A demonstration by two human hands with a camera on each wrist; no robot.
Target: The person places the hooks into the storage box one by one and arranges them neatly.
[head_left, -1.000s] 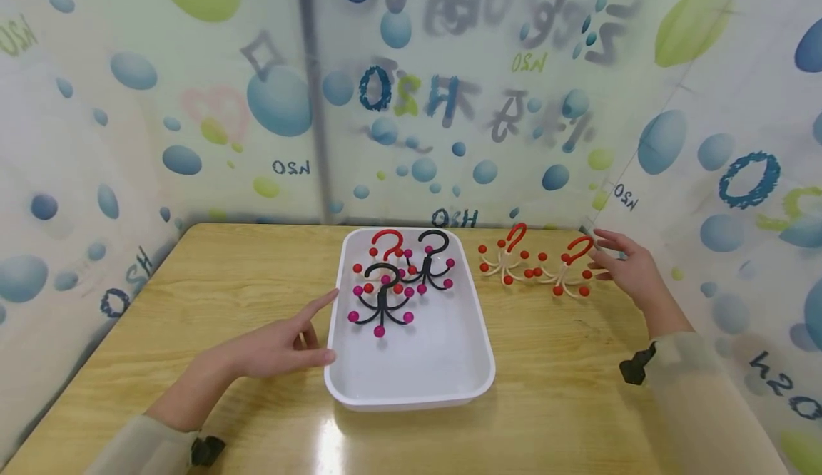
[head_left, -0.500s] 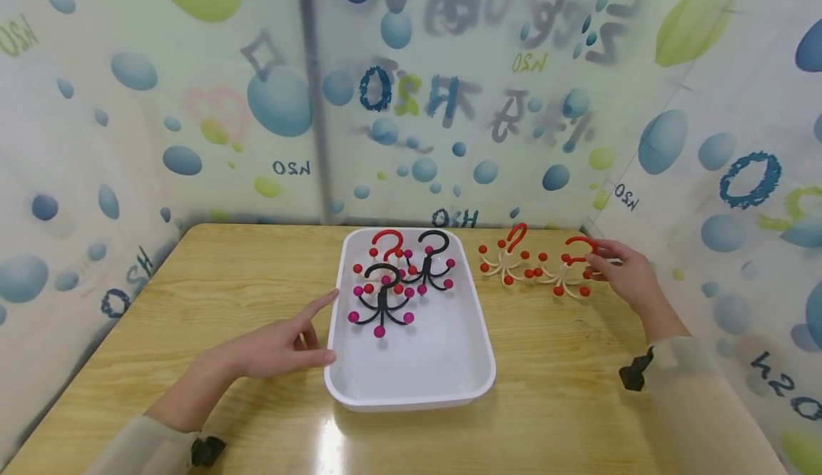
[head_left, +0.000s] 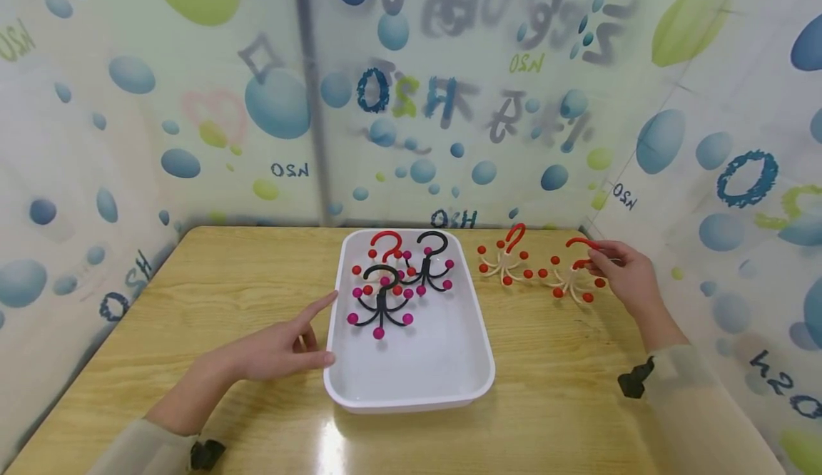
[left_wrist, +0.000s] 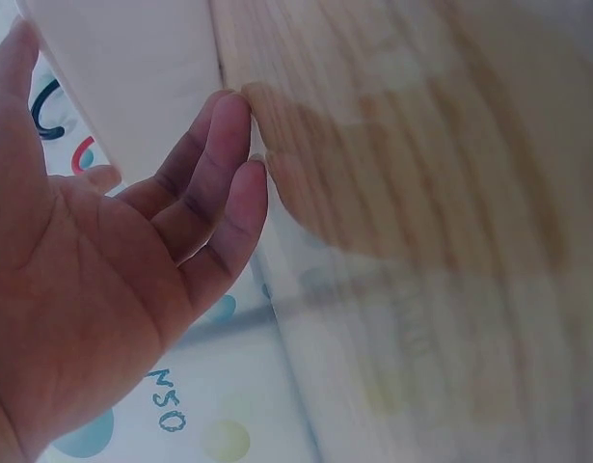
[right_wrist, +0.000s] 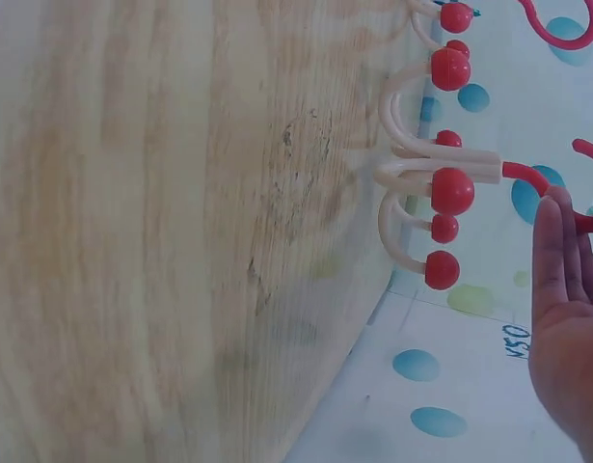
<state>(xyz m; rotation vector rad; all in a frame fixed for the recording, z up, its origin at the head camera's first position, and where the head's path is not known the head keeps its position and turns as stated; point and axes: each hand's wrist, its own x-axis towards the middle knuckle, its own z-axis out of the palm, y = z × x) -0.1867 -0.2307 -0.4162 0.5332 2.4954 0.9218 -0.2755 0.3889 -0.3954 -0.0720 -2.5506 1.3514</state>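
Note:
My right hand (head_left: 628, 275) pinches the red crook of a cream multi-arm hanging hook (head_left: 570, 284) at the table's back right. In the right wrist view this hanging hook (right_wrist: 479, 166) has curved cream arms tipped with red balls, standing close over the wood. A similar red-and-cream hanging hook (head_left: 504, 264) stands just to its left. My left hand (head_left: 272, 346) touches the left rim of a white tray (head_left: 443, 368) with index finger and thumb. Inside the tray are two black hanging hooks with magenta balls, one nearer (head_left: 382, 304) and one farther (head_left: 427, 268), plus a red-and-cream one (head_left: 387, 243), partly hidden.
The wooden table (head_left: 257, 268) meets a bubble-patterned curtain (head_left: 411, 140) at its back edge, with more patterned sheeting on both sides. The right sheeting (head_left: 726, 232) hangs close beside my right hand. Dark marks show on the wood (right_wrist: 286, 183).
My right hand has gone from beside the red crook to pinching it. The crook has turned and its hanging hook has shifted slightly right. My left hand stays at the tray rim.

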